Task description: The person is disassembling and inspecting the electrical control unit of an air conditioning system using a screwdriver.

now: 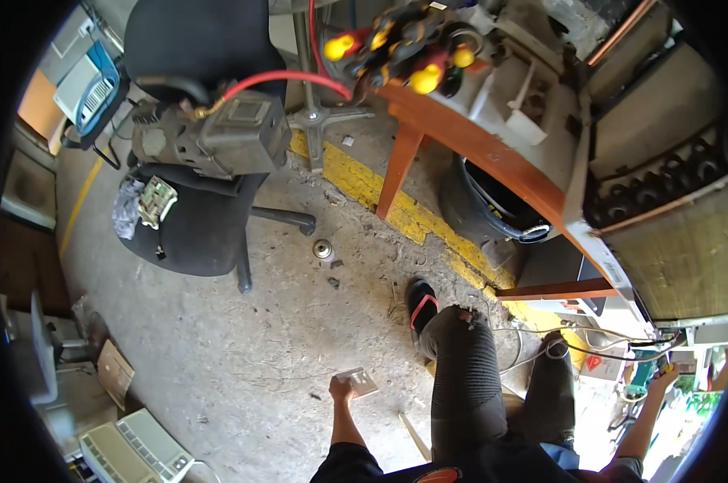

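Note:
My left hand (342, 390) is low in the middle, closed on the edge of a small flat beige panel (365, 381) held above the concrete floor. Far to the right, my right hand (663, 378) is closed around a tool with a yellow-and-black handle (666, 369); its kind is too small to make out. The two hands are wide apart, on either side of my bent legs (467, 378).
A wooden bench (476, 141) at the upper right bears tools with yellow-and-red handles. Under it stands a black tub (472, 201). On the left, an office chair (195, 233) carries a circuit board (157, 201). A small can (322, 249) and cables (589, 330) are also around.

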The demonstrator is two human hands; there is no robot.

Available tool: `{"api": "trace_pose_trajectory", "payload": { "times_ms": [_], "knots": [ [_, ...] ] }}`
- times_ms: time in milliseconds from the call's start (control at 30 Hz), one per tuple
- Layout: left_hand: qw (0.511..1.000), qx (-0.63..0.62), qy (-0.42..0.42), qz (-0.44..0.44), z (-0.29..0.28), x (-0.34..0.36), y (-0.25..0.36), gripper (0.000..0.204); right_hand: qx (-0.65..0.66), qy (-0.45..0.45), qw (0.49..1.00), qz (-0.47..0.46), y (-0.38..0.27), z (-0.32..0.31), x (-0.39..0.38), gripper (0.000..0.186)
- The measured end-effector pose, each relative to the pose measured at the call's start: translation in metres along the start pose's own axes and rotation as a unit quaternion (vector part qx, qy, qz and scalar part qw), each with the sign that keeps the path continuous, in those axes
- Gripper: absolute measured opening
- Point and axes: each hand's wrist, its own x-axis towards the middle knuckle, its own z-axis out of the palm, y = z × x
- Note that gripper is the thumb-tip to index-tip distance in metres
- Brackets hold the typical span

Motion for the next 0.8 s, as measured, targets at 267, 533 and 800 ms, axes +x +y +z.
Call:
{"api": "trace_pose_trajectory", "payload": {
  "times_ms": [267, 533, 800],
  "knots": [
    [0.829, -0.535, 0.086, 0.142, -0.254, -0.034, 0.228, 0.027, -0.007, -0.118, 0.993, -0.014, -0.097, 0.153, 0.010, 0.041],
    [0.804, -0.521, 0.130, 0.255, -0.443, -0.017, 0.350, 0.059, 0.009, -0.115, 0.993, 0.009, -0.143, 0.178, -0.031, 0.039],
    [0.851, -0.196, 0.290, 0.390, -0.153, -0.028, 0.301, 0.057, 0.167, -0.069, 0.984, -0.004, -0.057, 0.180, 0.064, 0.042]
  ]
}}
